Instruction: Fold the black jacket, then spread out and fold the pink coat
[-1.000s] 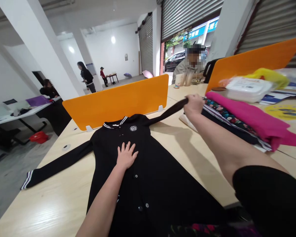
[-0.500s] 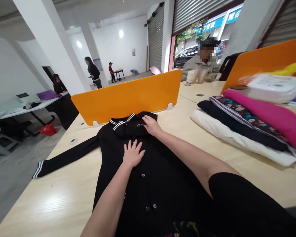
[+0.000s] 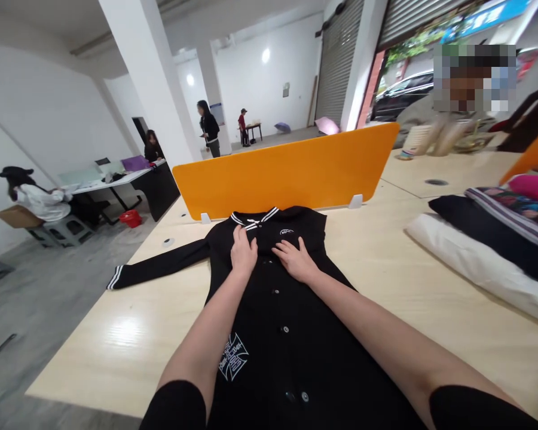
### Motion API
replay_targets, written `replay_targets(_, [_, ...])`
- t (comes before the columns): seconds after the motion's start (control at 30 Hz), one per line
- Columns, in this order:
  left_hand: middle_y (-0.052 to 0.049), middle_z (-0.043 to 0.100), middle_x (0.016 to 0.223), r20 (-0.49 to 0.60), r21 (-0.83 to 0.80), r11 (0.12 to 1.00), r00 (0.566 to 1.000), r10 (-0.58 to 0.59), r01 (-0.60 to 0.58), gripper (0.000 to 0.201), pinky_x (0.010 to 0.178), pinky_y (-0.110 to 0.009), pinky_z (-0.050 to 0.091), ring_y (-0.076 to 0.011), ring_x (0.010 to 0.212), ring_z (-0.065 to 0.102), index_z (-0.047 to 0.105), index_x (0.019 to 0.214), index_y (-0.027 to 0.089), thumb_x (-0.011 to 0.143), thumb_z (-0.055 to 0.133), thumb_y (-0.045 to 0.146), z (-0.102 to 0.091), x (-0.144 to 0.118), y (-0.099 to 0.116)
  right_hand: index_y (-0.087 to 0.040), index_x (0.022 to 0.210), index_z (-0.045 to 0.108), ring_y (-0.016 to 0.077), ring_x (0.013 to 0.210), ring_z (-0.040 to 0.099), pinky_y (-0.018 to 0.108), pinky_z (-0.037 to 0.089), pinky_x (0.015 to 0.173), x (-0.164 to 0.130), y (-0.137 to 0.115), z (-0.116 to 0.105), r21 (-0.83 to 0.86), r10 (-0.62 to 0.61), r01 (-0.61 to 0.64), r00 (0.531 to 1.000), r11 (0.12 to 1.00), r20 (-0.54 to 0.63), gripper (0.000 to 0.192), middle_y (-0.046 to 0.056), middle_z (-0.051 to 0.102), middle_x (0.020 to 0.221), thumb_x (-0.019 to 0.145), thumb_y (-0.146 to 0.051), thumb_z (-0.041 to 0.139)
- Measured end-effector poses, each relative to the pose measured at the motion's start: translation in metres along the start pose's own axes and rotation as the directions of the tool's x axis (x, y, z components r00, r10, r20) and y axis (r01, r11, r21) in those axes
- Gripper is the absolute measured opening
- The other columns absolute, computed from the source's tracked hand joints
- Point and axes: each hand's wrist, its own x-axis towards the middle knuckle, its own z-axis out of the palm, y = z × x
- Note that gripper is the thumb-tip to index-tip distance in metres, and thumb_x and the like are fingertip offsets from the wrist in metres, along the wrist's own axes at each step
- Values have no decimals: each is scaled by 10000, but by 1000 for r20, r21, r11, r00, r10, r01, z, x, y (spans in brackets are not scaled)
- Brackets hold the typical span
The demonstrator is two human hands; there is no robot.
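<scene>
A black button-front jacket (image 3: 260, 310) with white stripes on its collar and cuff lies face up, collar toward the far side. Its one visible long sleeve (image 3: 165, 270) stretches out to the left; the other sleeve's lower part is out of sight. My left hand (image 3: 244, 251) rests on the upper chest just below the collar, fingers extended. Over the other chest side lies my right hand (image 3: 296, 260), fingers spread, close to a small white emblem (image 3: 287, 232). Neither hand grips the cloth. A white cross-shaped print (image 3: 234, 358) shows beside my left forearm.
The jacket lies on a pale wooden table (image 3: 130, 358). An orange divider (image 3: 287, 170) stands along its far edge. Folded clothes (image 3: 497, 251) are stacked at right. Across the table sits a person (image 3: 452, 107) near paper cups (image 3: 416, 142). Other people are farther back.
My left hand has moved up toward the collar. My right hand has come down from the shoulder onto the chest. The collar area lies flatter, and the view has swung left.
</scene>
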Motion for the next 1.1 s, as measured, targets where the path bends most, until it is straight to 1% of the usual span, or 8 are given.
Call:
replay_targets(0.07, [-137,303,1517,91,16,998,994,-64,63,492,956,-317,448,-228,1179,556,406,1335,181,868,536,261,0,22,-5,-224,1329,544,266,1336,407,647,111,1112,-2,-1,2,10,-14,14,1000,1000,-4,456,129,526,1383,921,-130,362])
replay_targets(0.23, [-120,591,1276,329,-51,987,936,-127,152,657,987,-318,409,-229,1181,556,379,1378,163,805,642,349,13,38,-22,-227,1328,543,242,1309,443,601,165,1126,-3,2,3,57,-19,19,1000,998,-6,428,118,540,1370,950,-173,350])
replay_targets(0.47, [-8,667,969,202,-61,967,952,-232,249,210,867,-268,461,-158,972,613,623,997,221,852,533,343,2,27,-44,-205,1312,547,228,1301,448,585,174,1129,-3,3,7,67,19,-18,1000,998,-7,425,111,533,1377,966,-195,301])
replay_targets(0.63, [-82,593,1105,79,21,941,937,-340,339,340,883,-324,464,-201,1049,587,553,1127,191,795,491,152,-18,12,-49,-207,1297,555,213,1298,449,552,178,1137,-3,3,8,96,52,-51,999,994,-11,415,105,532,1379,962,-216,310])
replay_targets(0.77, [-109,415,1417,-34,155,982,994,-105,109,556,1093,-407,306,-251,1375,303,441,1329,210,788,440,78,-27,2,-36,-236,1380,472,216,1330,404,557,200,1127,-2,4,5,162,83,-92,995,983,60,446,92,480,1428,960,-273,328])
replay_targets(0.87, [-83,470,1377,139,341,913,973,186,-224,513,1146,-517,165,-278,1413,203,470,1325,257,833,433,118,-29,-1,-30,-268,1437,396,241,1373,337,579,214,1114,4,7,-3,225,115,-152,979,962,170,500,80,407,1484,961,-409,338])
replay_targets(0.97, [-94,571,1196,344,388,871,924,166,-301,342,1121,-519,209,-272,1305,367,595,1138,227,845,442,138,-25,-5,-35,-280,1387,470,280,1370,336,605,232,1089,17,4,-17,265,186,-268,936,926,298,508,70,408,1485,957,-499,310])
replay_targets(1.1, [-120,578,1121,311,415,892,949,44,-177,260,1044,-446,336,-240,1160,492,605,1035,162,867,409,131,-16,-13,-43,-259,1112,672,316,1206,499,594,338,995,36,-17,-34,217,327,-436,855,873,402,481,76,573,1309,955,-523,303])
